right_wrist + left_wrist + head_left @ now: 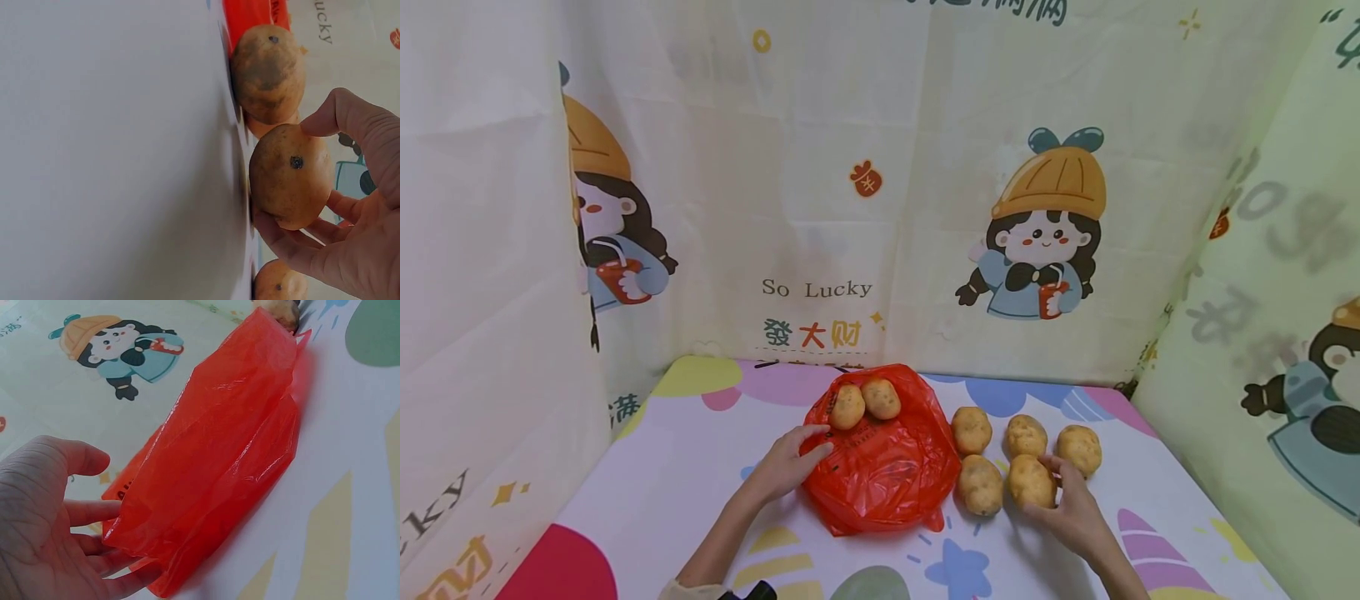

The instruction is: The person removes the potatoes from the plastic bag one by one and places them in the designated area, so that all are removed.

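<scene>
A red plastic bag [887, 475] lies spread on the table with its mouth toward me, and two potatoes [881, 399] rest at its far side. My left hand [784, 462] touches the bag's left edge with loosely extended fingers; in the left wrist view the fingertips sit right at the red plastic [212, 450]. My right hand [1070, 508] grips a potato [1031, 482] between thumb and fingers. The right wrist view shows that potato [292, 178] close over the table, with a dark spot on its side.
Right of the bag stand several more potatoes: one at the back [972, 430], one in front of it [980, 485], one behind my right hand [1026, 437] and one at the far right [1079, 450]. Printed cloth walls [910, 250] enclose the patterned table [685, 467].
</scene>
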Available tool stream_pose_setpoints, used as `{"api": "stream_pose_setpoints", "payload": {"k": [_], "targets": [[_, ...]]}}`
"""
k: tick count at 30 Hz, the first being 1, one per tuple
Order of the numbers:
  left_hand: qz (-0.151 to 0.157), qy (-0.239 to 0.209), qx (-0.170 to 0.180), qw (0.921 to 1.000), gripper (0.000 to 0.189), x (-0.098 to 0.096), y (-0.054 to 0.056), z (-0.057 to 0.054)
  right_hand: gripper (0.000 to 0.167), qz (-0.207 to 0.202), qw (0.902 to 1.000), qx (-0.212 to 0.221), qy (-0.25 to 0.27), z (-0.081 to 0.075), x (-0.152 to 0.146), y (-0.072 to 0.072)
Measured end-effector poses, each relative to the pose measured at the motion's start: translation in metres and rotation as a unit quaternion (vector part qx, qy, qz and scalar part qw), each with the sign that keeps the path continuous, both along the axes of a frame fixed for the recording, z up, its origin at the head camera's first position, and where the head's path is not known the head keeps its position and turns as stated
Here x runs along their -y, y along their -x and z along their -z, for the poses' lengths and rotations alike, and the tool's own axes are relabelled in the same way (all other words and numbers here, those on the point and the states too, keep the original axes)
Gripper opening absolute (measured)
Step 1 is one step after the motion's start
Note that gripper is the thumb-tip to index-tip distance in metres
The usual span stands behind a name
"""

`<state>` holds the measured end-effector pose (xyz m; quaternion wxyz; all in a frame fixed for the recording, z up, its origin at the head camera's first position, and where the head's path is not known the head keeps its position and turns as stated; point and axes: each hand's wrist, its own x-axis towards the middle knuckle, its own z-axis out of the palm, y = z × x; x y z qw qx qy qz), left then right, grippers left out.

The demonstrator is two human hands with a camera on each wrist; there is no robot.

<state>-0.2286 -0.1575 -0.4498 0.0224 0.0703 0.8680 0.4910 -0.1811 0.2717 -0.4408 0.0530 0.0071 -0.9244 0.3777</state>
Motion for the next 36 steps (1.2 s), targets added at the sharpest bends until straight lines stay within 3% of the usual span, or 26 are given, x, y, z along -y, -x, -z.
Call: {"api": "stream_pose_setpoints", "payload": {"k": [7, 18, 26, 36], "targets": [[0.002, 0.004, -0.003, 1.0, 0.047, 0.001, 0.0, -0.002, 0.079, -0.015, 0.999, -0.039, -0.017, 0.009, -0.003, 0.0], [0.006, 0.008, -0.005, 0.9999, 0.047, 0.0, 0.0, 0.0, 0.078, -0.038, 0.996, -0.079, -0.018, 0.009, -0.003, -0.001], [0.005, 0.005, -0.001, 1.0, 0.047, -0.001, 0.0, 0.0, 0.08, -0.028, 0.9973, -0.065, -0.016, 0.002, 0.001, -0.004], [0.008, 0.007, -0.001, 0.9999, 0.048, -0.001, -0.003, -0.004, 0.076, -0.041, 0.9919, -0.12, 0.007, -0.005, 0.016, -0.004]]}}
